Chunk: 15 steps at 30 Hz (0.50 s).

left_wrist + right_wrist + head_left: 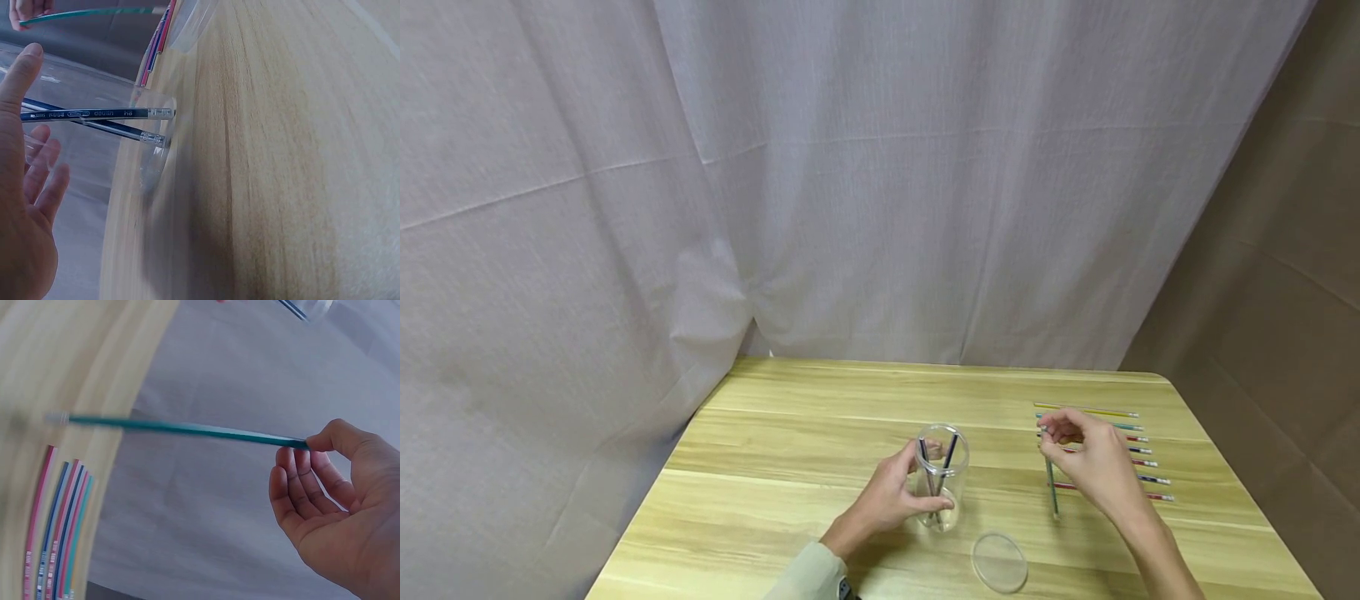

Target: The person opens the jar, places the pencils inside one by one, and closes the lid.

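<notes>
A clear plastic jar (961, 483) stands upright on the table, and my left hand (887, 493) holds it with the thumb at the near side and fingers behind. Inside lean two dark blue pencils (94, 115), crossing each other, their eraser ends down at the jar's bottom. To the right of the jar, my right hand (1093, 458) pinches a green pencil (187, 429) by its upper tip between thumb and fingers. That pencil hangs with its eraser end down, apart from the jar.
Several pencils in red, blue, teal and yellow lie in a row, including a red pencil (1157, 497), under and beyond the right hand. A round clear lid (1000, 563) lies in front of the jar. Grey curtain (865, 208) hangs behind the wooden table (737, 492).
</notes>
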Tool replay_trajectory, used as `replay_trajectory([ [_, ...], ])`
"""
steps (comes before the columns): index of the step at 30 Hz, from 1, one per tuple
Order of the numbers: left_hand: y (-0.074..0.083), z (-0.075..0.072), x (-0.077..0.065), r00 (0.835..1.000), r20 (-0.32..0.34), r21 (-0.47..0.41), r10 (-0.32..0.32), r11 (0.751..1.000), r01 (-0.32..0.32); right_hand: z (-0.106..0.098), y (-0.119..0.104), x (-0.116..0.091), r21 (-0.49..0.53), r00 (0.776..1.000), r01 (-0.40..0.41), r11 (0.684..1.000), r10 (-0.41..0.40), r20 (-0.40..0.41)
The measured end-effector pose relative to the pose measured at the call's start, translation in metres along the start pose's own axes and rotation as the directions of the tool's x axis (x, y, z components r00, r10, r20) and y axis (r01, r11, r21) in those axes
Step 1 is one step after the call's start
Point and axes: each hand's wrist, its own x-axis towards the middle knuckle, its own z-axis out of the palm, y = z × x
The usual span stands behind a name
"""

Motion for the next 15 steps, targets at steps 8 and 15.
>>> replay_trajectory([
  [8,0.0,0.0,0.0,1.0,-0.001,-0.006,0.0,1.0,0.0,-0.011,-0.014,0.009,0.073,1.0,-0.025,0.997,0.026,-0.015],
  [15,-0.001,0.0,0.0,1.0,-0.001,0.003,0.004,1.0,-0.004,-0.019,-0.03,0.015,0.197,0.999,-0.041,0.98,0.04,0.009],
])
